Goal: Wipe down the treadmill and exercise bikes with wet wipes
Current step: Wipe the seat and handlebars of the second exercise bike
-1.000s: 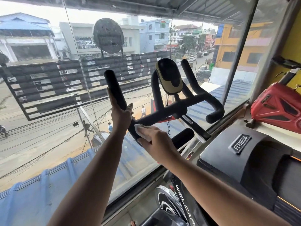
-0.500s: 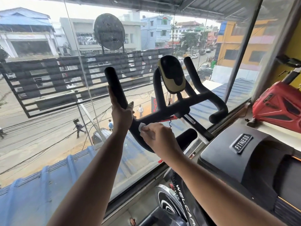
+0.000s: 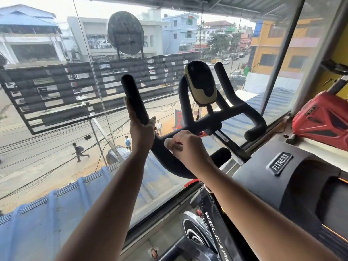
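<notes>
Status: on the exercise bike (image 3: pixel 216 240), wiping the handlebar (image 3: pixel 231 111). Left hand (image 3: pixel 140 127) wraps the left horn, thumb on the near side and fingers round the far side, a steadying grip. Right hand (image 3: pixel 185 147) has its fingers curled, pinching the wipe (image 3: pixel 167 143) onto the bar at the bend just below the left hand. Only a small white corner shows past the knuckles.

My read: partway through the bar, early in the whole job. Right horn, centre loop and console (image 3: pixel 200 85) look like what's left on this bike. The treadmill (image 3: pixel 301 187) sits just to the right, no hand on it.

Next move, my call: drag the wipe along the crossbar toward the stem, rolling the wrist so it goes right round the tube, not just the top. The left hand has to let go and shift, or the patch under it gets missed. I'd go easy near the console and the coiled cable (image 3: pixel 202 200) under the stem, since it could snag.

Materials:
- **Bar:** matte black round tube with curved horns. It looks like foam or rubber padding, so the wipe will likely drag rather than slide.
- **Console:** glossy oval, black with yellow trim.
- **Treadmill hood:** smooth black plastic with a FITNESS badge (image 3: pixel 280 163).
- **Flywheel (image 3: pixel 194 232):** hard disc below, with a white swirl.
- **Window (image 3: pixel 56 147):** right in front of the bar, street beyond.
</notes>
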`<state>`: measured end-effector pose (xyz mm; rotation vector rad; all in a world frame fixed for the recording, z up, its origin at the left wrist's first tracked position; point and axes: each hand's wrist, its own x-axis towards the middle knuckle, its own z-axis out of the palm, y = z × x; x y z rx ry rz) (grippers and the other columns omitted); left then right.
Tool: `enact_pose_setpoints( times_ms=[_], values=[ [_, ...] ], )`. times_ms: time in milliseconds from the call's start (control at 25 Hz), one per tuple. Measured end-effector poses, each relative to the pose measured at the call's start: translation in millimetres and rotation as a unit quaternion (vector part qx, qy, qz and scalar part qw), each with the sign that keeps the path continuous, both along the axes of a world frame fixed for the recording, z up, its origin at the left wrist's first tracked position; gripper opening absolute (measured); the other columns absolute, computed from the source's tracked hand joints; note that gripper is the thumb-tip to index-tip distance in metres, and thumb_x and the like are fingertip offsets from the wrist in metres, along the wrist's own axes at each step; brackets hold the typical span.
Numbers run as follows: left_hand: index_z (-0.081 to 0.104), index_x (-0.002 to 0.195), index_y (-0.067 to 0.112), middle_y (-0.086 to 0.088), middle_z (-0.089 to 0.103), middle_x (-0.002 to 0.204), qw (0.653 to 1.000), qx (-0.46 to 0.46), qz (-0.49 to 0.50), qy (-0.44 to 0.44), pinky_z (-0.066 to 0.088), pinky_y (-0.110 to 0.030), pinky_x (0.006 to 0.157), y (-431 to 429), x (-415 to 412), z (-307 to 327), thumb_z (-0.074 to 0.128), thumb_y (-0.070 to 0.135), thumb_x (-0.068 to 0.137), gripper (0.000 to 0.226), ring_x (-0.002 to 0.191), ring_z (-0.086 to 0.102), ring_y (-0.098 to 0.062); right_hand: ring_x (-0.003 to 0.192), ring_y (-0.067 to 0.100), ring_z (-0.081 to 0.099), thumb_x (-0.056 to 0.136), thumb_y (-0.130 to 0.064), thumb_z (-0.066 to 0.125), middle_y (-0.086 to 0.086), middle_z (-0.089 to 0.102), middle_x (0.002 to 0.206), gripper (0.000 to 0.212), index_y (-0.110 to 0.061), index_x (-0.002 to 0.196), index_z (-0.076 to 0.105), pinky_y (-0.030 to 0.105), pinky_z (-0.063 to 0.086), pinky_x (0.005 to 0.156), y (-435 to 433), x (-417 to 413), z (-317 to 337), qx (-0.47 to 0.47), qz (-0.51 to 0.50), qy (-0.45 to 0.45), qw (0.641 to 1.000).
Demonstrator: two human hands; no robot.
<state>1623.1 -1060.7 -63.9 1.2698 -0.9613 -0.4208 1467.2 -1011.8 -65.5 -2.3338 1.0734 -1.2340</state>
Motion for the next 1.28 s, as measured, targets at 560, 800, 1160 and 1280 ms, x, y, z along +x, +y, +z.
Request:
enact_pose_setpoints(
  times_ms=[560,800,1160,1280],
  values=[
    [0.008,0.156,0.039,0.005,0.062,0.088,1.0,-0.004,-0.024,0.009,0.057,-0.035,0.07,3,1,2,0.063,0.006,0.091,0.092,0.055,0.059,-0.001,0.098,0.028,0.064,0.092,-0.015,0.062,0.013,0.068,0.098,0.011,-0.005,0.093,0.06,0.025,0.041,0.07,-58,-35,11,0.092,-0.308,-0.056,0.945],
    [0.009,0.156,0.036,0.007,0.059,0.084,1.0,-0.018,-0.019,0.002,0.051,-0.02,0.06,3,1,2,0.062,0.004,0.091,0.09,0.052,0.056,0.005,0.096,0.02,0.066,0.088,-0.005,0.064,0.005,0.071,0.098,0.006,-0.006,0.094,0.065,0.024,0.051,0.08,8,22,2,0.086,-0.13,-0.028,0.987],
    [0.008,0.156,0.037,0.007,0.059,0.084,1.0,-0.009,-0.025,0.002,0.054,-0.028,0.064,3,2,2,0.062,0.004,0.091,0.091,0.052,0.057,0.002,0.097,0.026,0.064,0.088,-0.021,0.068,0.014,0.068,0.098,0.018,-0.005,0.086,0.062,0.022,0.041,0.069,-60,-66,22,0.118,-0.315,-0.073,0.939],
    [0.008,0.156,0.035,0.008,0.059,0.081,1.0,-0.006,-0.024,0.0,0.051,-0.023,0.059,4,1,2,0.062,0.004,0.091,0.091,0.051,0.057,0.003,0.1,0.026,0.064,0.092,-0.015,0.062,0.014,0.069,0.099,0.012,-0.004,0.093,0.061,0.021,0.041,0.066,-58,-46,17,0.147,-0.309,-0.037,0.939]
  ],
)
